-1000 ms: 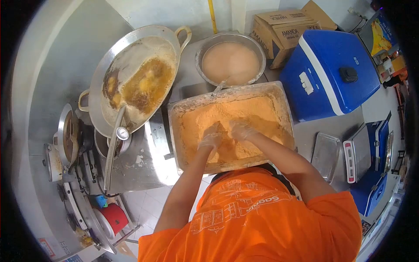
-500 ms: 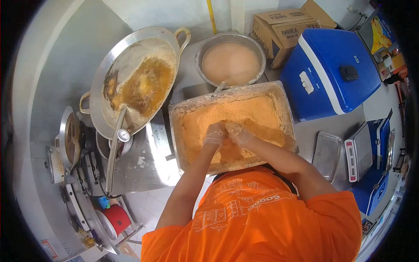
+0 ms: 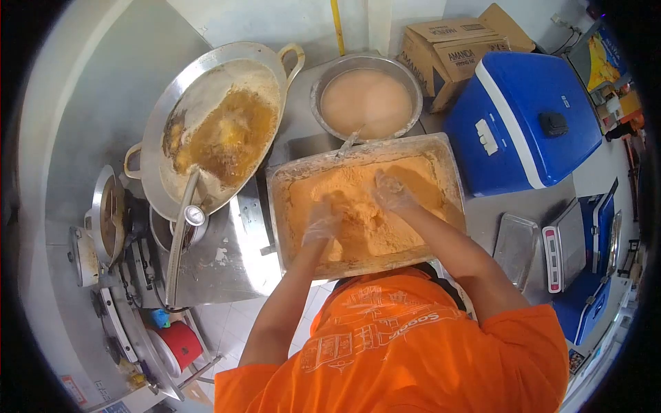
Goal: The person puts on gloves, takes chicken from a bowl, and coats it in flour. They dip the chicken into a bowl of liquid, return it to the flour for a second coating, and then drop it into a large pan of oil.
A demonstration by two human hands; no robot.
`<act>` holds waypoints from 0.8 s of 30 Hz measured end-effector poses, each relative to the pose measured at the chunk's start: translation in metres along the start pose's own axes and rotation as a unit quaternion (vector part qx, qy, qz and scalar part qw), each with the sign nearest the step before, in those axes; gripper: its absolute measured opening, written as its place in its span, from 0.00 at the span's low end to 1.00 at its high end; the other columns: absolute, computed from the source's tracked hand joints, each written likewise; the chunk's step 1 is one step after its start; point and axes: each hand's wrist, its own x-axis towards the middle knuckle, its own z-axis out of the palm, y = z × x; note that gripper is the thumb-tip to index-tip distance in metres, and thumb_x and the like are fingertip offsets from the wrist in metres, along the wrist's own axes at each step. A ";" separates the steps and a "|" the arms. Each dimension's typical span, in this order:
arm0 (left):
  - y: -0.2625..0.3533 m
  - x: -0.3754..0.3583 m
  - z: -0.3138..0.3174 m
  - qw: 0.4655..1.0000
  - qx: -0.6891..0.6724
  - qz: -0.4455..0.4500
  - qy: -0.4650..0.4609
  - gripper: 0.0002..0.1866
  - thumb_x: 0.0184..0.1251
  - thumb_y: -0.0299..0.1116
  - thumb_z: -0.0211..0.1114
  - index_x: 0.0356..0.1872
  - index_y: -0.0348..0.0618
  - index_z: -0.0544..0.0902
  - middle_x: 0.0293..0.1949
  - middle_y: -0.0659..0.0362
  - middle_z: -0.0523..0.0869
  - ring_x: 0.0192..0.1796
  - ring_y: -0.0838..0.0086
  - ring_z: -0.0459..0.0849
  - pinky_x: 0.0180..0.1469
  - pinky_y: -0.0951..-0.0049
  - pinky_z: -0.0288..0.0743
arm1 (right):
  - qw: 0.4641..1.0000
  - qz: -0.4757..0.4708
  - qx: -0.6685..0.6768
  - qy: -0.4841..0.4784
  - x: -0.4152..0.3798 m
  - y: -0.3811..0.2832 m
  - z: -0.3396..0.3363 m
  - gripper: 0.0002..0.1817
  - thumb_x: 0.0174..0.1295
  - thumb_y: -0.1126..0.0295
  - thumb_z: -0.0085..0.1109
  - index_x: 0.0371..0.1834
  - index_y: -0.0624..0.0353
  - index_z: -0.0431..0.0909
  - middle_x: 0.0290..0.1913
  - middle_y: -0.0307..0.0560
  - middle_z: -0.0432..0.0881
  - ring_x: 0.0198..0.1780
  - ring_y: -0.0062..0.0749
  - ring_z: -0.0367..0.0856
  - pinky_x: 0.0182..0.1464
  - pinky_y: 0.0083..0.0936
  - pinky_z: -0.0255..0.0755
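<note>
A large metal tray (image 3: 456, 199) of orange-tinted breading flour (image 3: 354, 177) stands right in front of me. Both hands wear clear plastic gloves dusted with the flour. My left hand (image 3: 322, 221) rests in the left half of the tray, fingers apart and pressed against the flour. Farther to the right, my right hand (image 3: 394, 191) is spread over the flour with its fingers stretched out. Between the hands the flour is heaped and lumpy. Any piece of food beneath it is hidden.
On the left, a wide wok (image 3: 157, 113) holds bubbling oil, with a long-handled utensil (image 3: 177, 258) and a dial thermometer (image 3: 195, 215) at its near rim. Behind the tray stands a bowl of pinkish liquid (image 3: 368, 103). A blue cooler (image 3: 513, 124), cardboard box (image 3: 458, 51) and scale (image 3: 564, 241) are rightward.
My hands were together over the middle of the tray, closed. They have parted, the left moving left and the right moving right and up, and the fingers have opened over the flour.
</note>
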 end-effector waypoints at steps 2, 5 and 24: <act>-0.014 0.020 -0.003 0.995 0.011 -0.093 -0.022 0.26 0.74 0.49 0.57 0.67 0.47 0.75 0.57 0.48 0.86 0.58 0.52 0.85 0.62 0.54 0.78 | 0.998 0.035 0.022 -0.039 0.017 0.009 0.012 0.22 0.69 0.62 0.51 0.62 0.60 0.75 0.57 0.65 0.82 0.61 0.58 0.80 0.65 0.46 0.71; -0.045 0.050 0.050 0.995 -0.060 0.052 0.062 0.27 0.75 0.50 0.56 0.65 0.43 0.75 0.56 0.41 0.85 0.58 0.46 0.84 0.62 0.52 0.78 | 0.994 0.032 0.076 -0.078 0.025 0.004 0.010 0.27 0.71 0.60 0.50 0.71 0.58 0.71 0.63 0.65 0.79 0.66 0.56 0.77 0.69 0.44 0.69; 0.013 -0.006 0.033 0.968 0.100 0.216 -0.084 0.12 0.70 0.29 0.60 0.46 0.38 0.87 0.47 0.42 0.89 0.49 0.51 0.90 0.49 0.56 0.84 | 0.960 0.109 0.230 -0.119 -0.029 -0.044 0.014 0.24 0.69 0.60 0.54 0.63 0.64 0.73 0.58 0.66 0.82 0.59 0.59 0.82 0.61 0.46 0.75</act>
